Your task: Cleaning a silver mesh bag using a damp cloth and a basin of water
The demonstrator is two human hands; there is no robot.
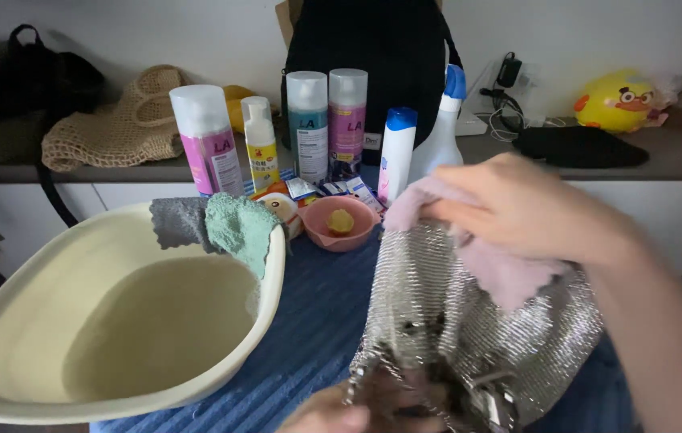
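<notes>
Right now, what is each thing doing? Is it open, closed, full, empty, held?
Basin: upright, nothing inside, two cloths over its rim.
Grey cloth: draped on the rim.
Green cloth: draped beside it.
Small pink bowl: upright, a yellow lump inside.
Bottles: standing, caps on.
Silver mesh bag: held up by both hands.
Pink cloth: pressed on the bag.
Right hand: gripping the pink cloth.
Left hand: gripping the bag's bottom.

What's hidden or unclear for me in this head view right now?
- Left hand: cut off by the bottom edge; its grip on the silver mesh bag is unclear.
- Bag's lower part: past the bottom edge, dark.
- Right hand: motion-blurred, covering part of the pink cloth.
- Cream basin: near rim cut off by the frame.
- Black bag: top cut off.
</notes>
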